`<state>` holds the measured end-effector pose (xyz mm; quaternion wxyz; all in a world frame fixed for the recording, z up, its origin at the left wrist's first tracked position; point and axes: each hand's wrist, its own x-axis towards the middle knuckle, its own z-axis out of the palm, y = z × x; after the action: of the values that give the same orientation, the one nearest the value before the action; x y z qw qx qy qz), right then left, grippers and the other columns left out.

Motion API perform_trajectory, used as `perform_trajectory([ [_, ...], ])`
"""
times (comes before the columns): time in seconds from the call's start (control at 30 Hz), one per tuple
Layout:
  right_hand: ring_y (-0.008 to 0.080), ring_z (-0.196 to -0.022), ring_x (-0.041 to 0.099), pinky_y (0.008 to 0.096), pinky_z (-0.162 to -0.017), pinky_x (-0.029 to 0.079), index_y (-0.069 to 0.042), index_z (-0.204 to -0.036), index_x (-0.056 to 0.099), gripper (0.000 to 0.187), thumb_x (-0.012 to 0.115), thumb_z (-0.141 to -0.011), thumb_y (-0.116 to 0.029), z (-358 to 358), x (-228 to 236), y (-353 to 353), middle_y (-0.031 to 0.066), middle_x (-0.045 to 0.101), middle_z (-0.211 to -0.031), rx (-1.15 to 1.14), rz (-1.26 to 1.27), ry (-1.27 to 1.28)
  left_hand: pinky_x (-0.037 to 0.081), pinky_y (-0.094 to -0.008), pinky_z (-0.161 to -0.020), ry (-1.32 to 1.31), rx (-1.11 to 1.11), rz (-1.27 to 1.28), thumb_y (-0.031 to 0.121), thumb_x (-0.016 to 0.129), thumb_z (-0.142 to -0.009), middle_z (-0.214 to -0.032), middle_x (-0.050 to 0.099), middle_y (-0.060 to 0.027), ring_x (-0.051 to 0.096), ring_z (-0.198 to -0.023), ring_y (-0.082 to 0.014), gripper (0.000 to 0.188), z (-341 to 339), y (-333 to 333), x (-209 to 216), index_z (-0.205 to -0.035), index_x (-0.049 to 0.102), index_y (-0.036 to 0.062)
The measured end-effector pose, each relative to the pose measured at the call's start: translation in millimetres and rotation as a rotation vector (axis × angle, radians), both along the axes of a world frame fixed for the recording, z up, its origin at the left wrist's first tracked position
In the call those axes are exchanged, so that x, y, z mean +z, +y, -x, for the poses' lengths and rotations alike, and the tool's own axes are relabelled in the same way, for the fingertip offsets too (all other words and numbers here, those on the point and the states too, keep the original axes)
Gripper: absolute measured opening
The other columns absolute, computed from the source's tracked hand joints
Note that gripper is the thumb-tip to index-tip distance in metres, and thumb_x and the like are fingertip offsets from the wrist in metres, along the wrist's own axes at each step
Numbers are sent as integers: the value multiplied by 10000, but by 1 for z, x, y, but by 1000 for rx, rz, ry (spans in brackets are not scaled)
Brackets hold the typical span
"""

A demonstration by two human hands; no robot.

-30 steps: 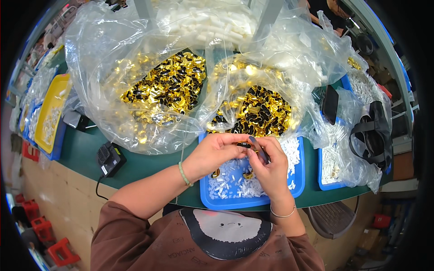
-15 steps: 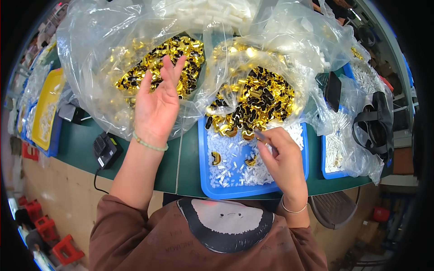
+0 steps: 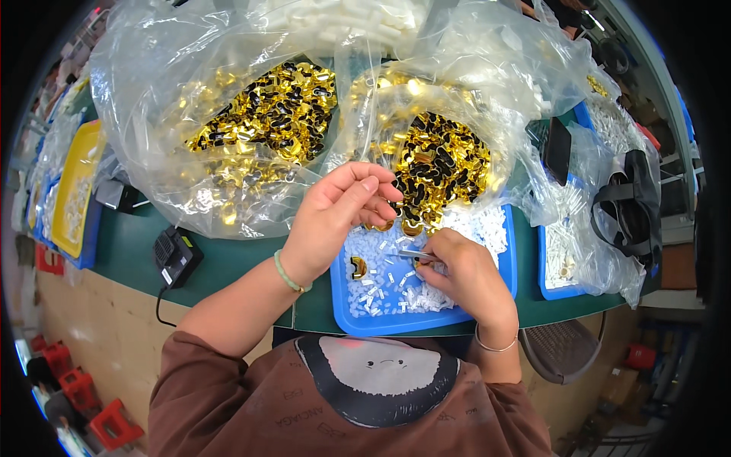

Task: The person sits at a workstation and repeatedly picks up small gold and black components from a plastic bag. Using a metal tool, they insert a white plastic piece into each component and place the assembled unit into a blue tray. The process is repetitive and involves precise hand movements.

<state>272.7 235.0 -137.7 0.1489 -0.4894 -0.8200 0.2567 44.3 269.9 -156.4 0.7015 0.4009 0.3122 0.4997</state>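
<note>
My right hand grips metal tweezers over the blue tray; their tips point left above small white plastic pieces. My left hand hovers over the tray's far left part. Its fingers are curled and the thumb is closed toward them; whatever they may hold cannot be made out. A curved gold part lies on the white pieces, and another sits partly hidden beside my right fingers. Gold and black parts spill from a clear plastic bag onto the tray's far edge.
Another clear bag of gold and black parts lies at the left. A black corded device sits on the green table. On the right are a dark phone, a black bag and another blue tray.
My left hand has moved right and nearer, from over the left bag to above the tray, its fingers curling in. My right hand has lowered the tweezers toward the white pieces.
</note>
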Motion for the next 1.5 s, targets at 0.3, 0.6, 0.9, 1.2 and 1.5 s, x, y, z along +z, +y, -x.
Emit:
perform_trajectory([
  [0.3,124,-691,601,259,-602,514,-27,-958,593,277,733,-733,53,14,8,0,58,618,-831,-252,-17,424,489,-292,-947,153,-381,-66,28,635,-897,-1198,596,-82,581,-1111,-138,397,-13,-11,1,-1277,522,-3],
  [0.6,125,-817,649,251,-726,555,-15,-1102,584,394,708,-743,90,21,-8,2,77,664,-969,-275,63,730,544,-306,-896,136,-153,-284,38,657,-884,-1150,618,-93,622,-1033,-158,265,-19,-12,-11,-1137,602,-15],
  [0.9,173,-868,682,271,-737,550,-11,-1026,644,282,701,-765,77,23,-10,4,92,675,-996,-244,-63,571,554,-313,-852,579,-74,-640,-9,651,-852,-1221,599,-137,643,-1021,-193,256,-20,-13,-11,-1105,611,10],
  [1.2,212,-723,651,287,-648,530,-10,-960,643,244,654,-737,88,15,-12,9,111,634,-889,-259,-176,409,505,-294,-761,935,-60,-1104,97,712,-810,-1002,660,-79,637,-905,-231,297,-5,3,0,-1098,647,66],
  [1.5,204,-734,663,288,-655,529,-28,-959,647,221,675,-750,38,15,-7,7,95,626,-875,-110,-71,360,501,-207,-790,-123,-242,241,237,527,-1004,-1049,635,-6,592,-918,-58,342,-1,8,-8,-1293,545,55],
])
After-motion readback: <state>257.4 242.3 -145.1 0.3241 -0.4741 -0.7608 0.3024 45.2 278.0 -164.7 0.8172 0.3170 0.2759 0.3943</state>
